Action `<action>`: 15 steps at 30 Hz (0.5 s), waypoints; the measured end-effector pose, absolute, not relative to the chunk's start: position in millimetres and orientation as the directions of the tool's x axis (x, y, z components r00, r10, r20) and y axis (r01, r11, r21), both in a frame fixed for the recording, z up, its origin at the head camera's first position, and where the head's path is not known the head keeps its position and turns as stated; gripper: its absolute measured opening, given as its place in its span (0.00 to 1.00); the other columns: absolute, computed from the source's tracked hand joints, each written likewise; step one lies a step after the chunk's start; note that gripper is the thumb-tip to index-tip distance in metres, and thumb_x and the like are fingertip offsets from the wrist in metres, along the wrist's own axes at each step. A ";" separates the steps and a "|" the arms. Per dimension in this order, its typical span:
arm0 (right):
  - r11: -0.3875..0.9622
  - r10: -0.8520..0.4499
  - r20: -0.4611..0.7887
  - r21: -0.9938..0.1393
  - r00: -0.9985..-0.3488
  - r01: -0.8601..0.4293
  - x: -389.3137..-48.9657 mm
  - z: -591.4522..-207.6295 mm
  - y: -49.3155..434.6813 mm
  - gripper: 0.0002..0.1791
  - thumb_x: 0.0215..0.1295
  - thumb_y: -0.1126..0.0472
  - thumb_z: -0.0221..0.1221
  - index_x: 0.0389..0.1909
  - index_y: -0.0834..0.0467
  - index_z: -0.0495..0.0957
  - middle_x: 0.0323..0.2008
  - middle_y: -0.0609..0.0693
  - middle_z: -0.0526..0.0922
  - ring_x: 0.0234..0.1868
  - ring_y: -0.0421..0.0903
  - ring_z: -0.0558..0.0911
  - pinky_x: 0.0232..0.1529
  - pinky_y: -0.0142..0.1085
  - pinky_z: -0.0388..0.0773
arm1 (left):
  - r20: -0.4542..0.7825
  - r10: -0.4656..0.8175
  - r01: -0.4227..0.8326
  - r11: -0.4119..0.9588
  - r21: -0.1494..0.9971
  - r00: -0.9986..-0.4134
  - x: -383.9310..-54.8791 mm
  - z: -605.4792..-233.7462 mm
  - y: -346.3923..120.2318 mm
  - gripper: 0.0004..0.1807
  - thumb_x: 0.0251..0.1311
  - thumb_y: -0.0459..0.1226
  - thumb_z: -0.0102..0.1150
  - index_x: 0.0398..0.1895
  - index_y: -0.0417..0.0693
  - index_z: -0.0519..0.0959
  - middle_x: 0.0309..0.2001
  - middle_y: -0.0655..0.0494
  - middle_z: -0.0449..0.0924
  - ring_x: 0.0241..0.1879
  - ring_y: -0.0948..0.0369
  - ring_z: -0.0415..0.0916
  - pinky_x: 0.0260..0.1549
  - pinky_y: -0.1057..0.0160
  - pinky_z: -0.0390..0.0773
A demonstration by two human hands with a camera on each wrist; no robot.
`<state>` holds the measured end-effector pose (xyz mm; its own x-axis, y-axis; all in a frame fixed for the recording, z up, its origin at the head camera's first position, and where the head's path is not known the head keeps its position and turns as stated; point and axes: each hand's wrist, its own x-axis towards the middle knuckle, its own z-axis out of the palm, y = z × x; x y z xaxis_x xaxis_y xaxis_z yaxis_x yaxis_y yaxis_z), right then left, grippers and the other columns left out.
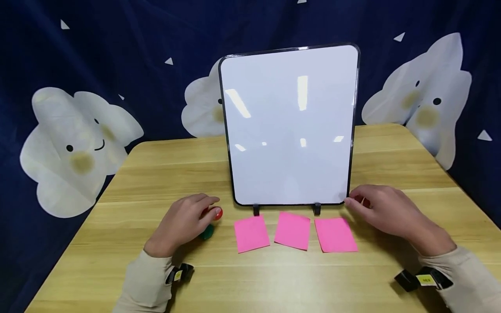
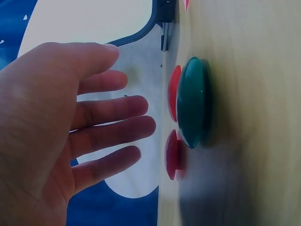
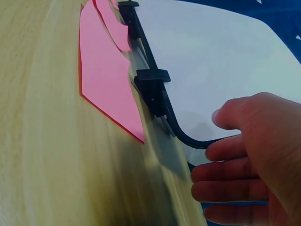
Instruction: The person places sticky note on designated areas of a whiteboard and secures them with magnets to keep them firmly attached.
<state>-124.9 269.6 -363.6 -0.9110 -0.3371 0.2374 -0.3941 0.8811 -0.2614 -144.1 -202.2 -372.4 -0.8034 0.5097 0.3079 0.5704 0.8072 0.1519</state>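
My left hand [image 1: 188,221] hovers over a few round button magnets left of the whiteboard [image 1: 289,126], its fingers extended with nothing between them. Below the fingers lie a green magnet [image 2: 192,102] and two red ones; the red magnet [image 2: 172,154] nearer the bottom of the left wrist view shows a short stem under its cap. In the head view, part of one red magnet [image 1: 218,213] peeks out past the fingertips. By the board's lower right corner is my right hand [image 1: 391,213], fingers loosely extended and holding nothing, thumb tip right at the frame.
The whiteboard stands upright on black feet [image 1: 317,209] on a wooden table [image 1: 274,282]. Three pink sticky notes lie in a row before it: a left note [image 1: 252,234], a middle note [image 1: 292,231] and a right note [image 1: 336,235]. A dark blue curtain [image 1: 156,26] with clouds hangs behind.
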 end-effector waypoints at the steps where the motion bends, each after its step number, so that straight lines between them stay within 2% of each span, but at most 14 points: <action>1: 0.879 -0.344 0.226 -0.264 -0.911 -0.397 -125.2 -363.7 269.0 0.09 0.69 0.49 0.62 0.34 0.49 0.84 0.24 0.35 0.76 0.26 0.36 0.74 0.30 0.39 0.72 | 0.303 0.506 0.565 0.810 0.154 -0.808 -143.5 -373.1 -202.5 0.16 0.67 0.47 0.62 0.51 0.49 0.86 0.42 0.56 0.85 0.37 0.60 0.82 0.39 0.54 0.82; 10: 0.874 -0.370 0.178 -0.267 -0.912 -0.407 -124.9 -363.2 268.6 0.07 0.69 0.50 0.62 0.34 0.48 0.83 0.24 0.35 0.75 0.26 0.38 0.72 0.30 0.39 0.71 | 0.256 0.498 0.544 0.824 0.158 -0.829 -143.1 -373.8 -203.1 0.16 0.66 0.47 0.63 0.50 0.49 0.86 0.35 0.59 0.82 0.29 0.65 0.75 0.32 0.59 0.80; 15: 0.860 -0.376 0.117 -0.324 -0.919 -0.393 -123.9 -365.8 264.4 0.08 0.70 0.49 0.62 0.34 0.47 0.82 0.21 0.36 0.71 0.24 0.38 0.70 0.30 0.37 0.68 | 0.227 0.485 0.525 0.834 0.170 -0.844 -144.2 -373.5 -206.2 0.15 0.65 0.46 0.64 0.49 0.48 0.85 0.33 0.59 0.79 0.28 0.65 0.71 0.30 0.61 0.77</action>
<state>-123.9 264.4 -365.8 -0.9192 -0.3761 0.1169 -0.3933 0.8605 -0.3239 -144.2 -206.2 -373.5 -0.8444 0.4853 0.2268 0.5249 0.8341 0.1695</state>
